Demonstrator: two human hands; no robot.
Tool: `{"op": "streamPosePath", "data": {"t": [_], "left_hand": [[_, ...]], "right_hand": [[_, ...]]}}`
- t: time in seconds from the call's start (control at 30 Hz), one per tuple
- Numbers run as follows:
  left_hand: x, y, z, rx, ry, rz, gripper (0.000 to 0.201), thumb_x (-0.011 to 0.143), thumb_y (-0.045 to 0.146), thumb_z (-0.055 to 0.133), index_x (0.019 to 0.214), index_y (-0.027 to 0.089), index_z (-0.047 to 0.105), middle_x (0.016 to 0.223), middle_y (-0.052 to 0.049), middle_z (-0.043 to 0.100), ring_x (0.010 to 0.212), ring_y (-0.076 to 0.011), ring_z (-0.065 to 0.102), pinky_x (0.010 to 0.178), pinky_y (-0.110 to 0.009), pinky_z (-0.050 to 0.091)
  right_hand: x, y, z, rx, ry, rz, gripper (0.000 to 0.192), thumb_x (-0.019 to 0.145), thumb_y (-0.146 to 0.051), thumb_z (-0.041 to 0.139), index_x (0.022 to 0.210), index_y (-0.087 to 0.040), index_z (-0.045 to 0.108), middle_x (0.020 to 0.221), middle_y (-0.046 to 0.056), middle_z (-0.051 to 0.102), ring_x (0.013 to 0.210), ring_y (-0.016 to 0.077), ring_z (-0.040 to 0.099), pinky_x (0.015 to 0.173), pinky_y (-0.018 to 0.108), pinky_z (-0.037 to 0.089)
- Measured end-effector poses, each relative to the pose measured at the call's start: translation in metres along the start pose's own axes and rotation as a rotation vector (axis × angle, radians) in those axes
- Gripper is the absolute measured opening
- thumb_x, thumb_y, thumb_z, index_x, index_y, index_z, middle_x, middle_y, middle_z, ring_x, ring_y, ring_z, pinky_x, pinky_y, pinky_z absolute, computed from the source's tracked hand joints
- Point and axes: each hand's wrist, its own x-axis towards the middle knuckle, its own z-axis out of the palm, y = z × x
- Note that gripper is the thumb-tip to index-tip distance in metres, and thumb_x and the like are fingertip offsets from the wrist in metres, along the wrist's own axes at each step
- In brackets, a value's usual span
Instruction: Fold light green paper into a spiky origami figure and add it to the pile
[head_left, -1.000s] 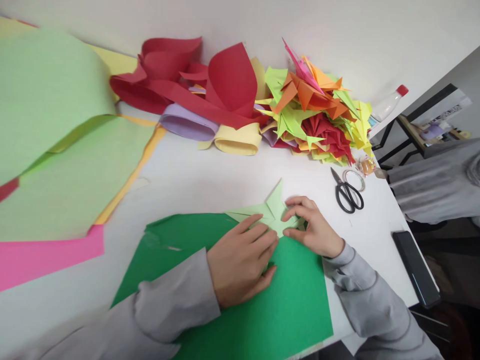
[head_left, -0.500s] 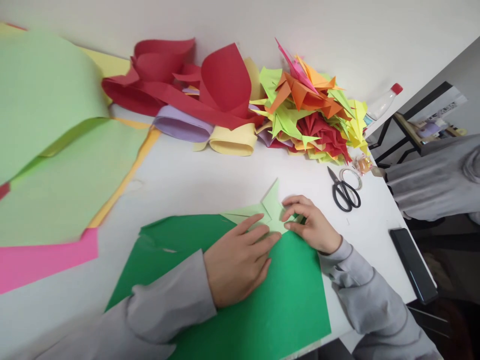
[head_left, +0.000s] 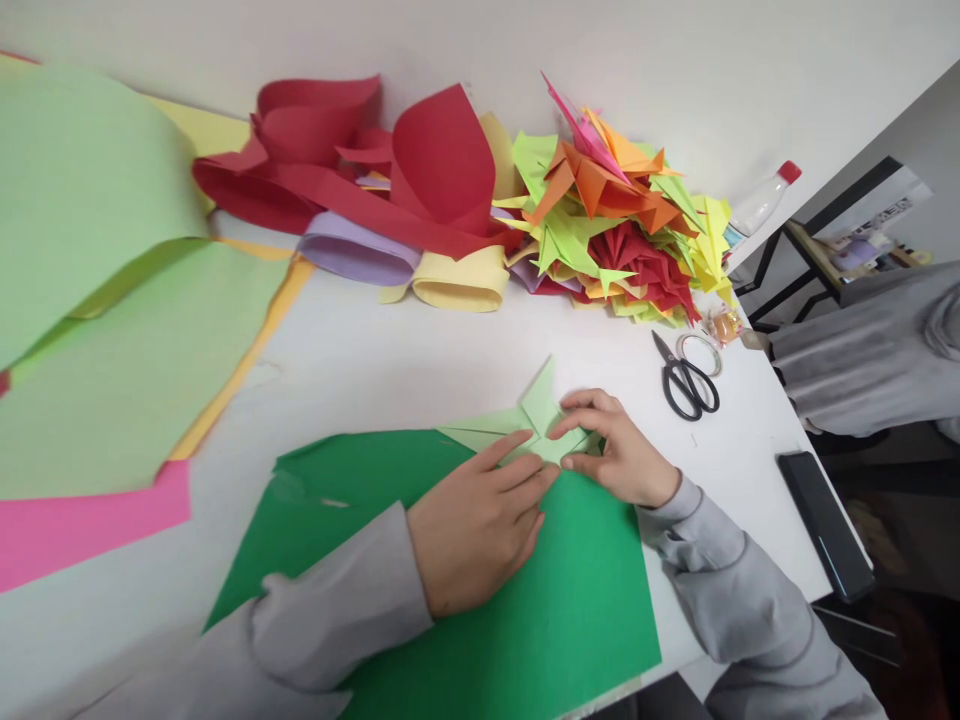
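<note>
A folded piece of light green paper (head_left: 541,402) with pointed arms lies on a dark green sheet (head_left: 585,580). My left hand (head_left: 480,525) rests palm down over the dark green sheet, fingers stretched out, their tips on the near edge of the folded paper. From the right, my right hand (head_left: 615,450) has its thumb and bent forefinger around a right-hand part of the folded paper, gripping it there. Part of the fold is hidden beneath my fingers.
Scissors (head_left: 686,385) lie beside a tape roll (head_left: 699,354). A pile of folded paper stars (head_left: 615,220), curled red paper (head_left: 442,160) and large pale green sheets (head_left: 150,370) line the back and left. A black phone (head_left: 825,525) sits near the right edge.
My right forefinger has slid a little left over the folded paper, and the thumb has shifted slightly left and down. My left hand stays nearly in place. The view has shifted slightly.
</note>
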Motion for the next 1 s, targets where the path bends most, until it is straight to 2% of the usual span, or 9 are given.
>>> {"op": "streamPosePath", "data": {"t": [0.27,0.4,0.57,0.7,0.87,1.0], "left_hand": [[0.004,0.001,-0.002,0.031,0.017,0.009,0.027,0.091,0.019,0.048,0.079,0.015,0.072,0.095,-0.005,0.073,0.086,-0.0182,0.056,0.107,-0.042,0.037],[0.001,0.0,-0.001,0.008,0.057,0.002,0.025,0.089,0.017,0.049,0.079,0.016,0.072,0.094,-0.005,0.073,0.084,-0.018,0.057,0.105,-0.043,0.041],[-0.005,-0.001,-0.001,-0.045,0.064,-0.006,0.014,0.084,0.015,0.056,0.079,0.016,0.07,0.088,-0.005,0.072,0.088,-0.0185,0.059,0.107,-0.043,0.041],[-0.006,-0.001,0.0,-0.073,0.1,-0.005,0.015,0.084,0.014,0.055,0.085,0.014,0.07,0.091,-0.008,0.072,0.094,-0.0204,0.062,0.101,-0.039,0.046],[-0.006,0.0,0.0,-0.045,-0.018,-0.036,0.025,0.088,0.017,0.05,0.104,0.012,0.068,0.112,-0.011,0.07,0.101,-0.0229,0.061,0.09,-0.038,0.048],[-0.004,0.001,0.001,-0.022,-0.07,-0.042,0.027,0.09,0.02,0.048,0.107,0.014,0.069,0.115,-0.008,0.07,0.1,-0.0236,0.059,0.089,-0.039,0.046]], "right_hand": [[0.002,0.004,-0.007,0.126,-0.023,-0.02,0.025,0.07,-0.003,0.068,0.086,-0.022,0.07,0.118,0.006,0.056,0.117,0.021,0.052,0.106,0.04,0.036],[0.002,0.01,-0.009,0.203,-0.009,-0.051,0.029,0.073,0.001,0.059,0.088,-0.022,0.069,0.118,0.006,0.06,0.116,0.018,0.055,0.107,0.039,0.037],[0.0,0.013,-0.009,0.279,0.036,-0.084,0.018,0.081,-0.012,0.063,0.094,-0.023,0.068,0.118,0.007,0.063,0.115,0.0171,0.058,0.107,0.039,0.039],[-0.002,0.014,-0.008,0.278,0.044,-0.091,0.02,0.081,-0.013,0.063,0.098,-0.023,0.067,0.119,0.007,0.063,0.116,0.0178,0.057,0.107,0.04,0.039],[-0.001,0.016,-0.009,0.255,0.027,-0.112,0.021,0.083,-0.013,0.062,0.101,-0.022,0.066,0.121,0.009,0.062,0.118,0.0187,0.056,0.107,0.041,0.039],[-0.002,0.014,-0.005,0.102,0.019,-0.113,0.028,0.075,-0.017,0.074,0.102,-0.023,0.066,0.122,0.008,0.059,0.118,0.0213,0.054,0.106,0.043,0.038]]}}
